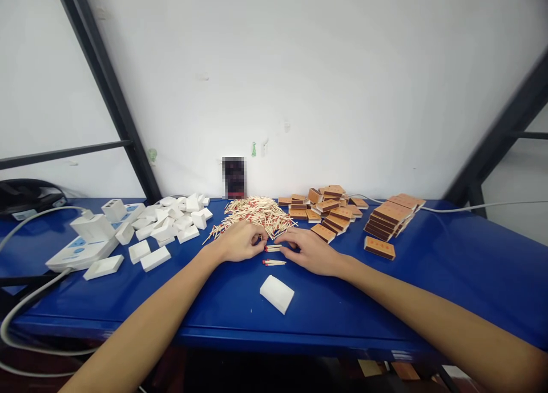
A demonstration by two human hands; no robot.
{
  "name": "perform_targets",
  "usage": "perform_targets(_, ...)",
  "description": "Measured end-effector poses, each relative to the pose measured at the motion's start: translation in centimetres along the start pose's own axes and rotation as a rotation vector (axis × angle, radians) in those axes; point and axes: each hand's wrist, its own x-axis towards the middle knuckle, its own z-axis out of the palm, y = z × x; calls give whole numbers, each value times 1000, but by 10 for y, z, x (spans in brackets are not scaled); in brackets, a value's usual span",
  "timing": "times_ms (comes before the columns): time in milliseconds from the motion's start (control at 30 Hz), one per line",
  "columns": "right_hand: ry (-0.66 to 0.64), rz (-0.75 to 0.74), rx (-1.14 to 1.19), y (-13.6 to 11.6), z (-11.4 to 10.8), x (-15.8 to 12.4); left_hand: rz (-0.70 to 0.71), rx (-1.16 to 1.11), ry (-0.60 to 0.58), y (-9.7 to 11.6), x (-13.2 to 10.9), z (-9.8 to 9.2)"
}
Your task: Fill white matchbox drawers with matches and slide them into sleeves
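A big heap of loose matches [257,210] with red heads lies at the back middle of the table. At its front edge my left hand [243,241] is closed, thumb and fingers curled together; what they pinch, if anything, is hidden. Across from it, my right hand [309,250] has its fingers stretched and apart, with the fingertips beside a small row of matches [273,248]. A second small row of matches [274,263] lies just in front of that one. Closer to the table's front edge sits a white matchbox tray [277,294], seemingly bottom up.
White matchbox trays [165,224] are piled to the left, beside a white power strip [85,250] with cables. To the right are loose orange-brown matchbox sleeves [336,210] and a stack of sleeves [391,216]. A pixelated dark object [234,177] stands against the wall.
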Motion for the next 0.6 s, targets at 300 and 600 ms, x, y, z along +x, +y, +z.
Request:
perform_targets(300, -34, 24, 16, 1, 0, 1, 32, 15, -8, 1, 0, -3)
perform_targets(600, -85, -58, 80, -3, -7, -2, 54, 13, 30, 6, -1, -5)
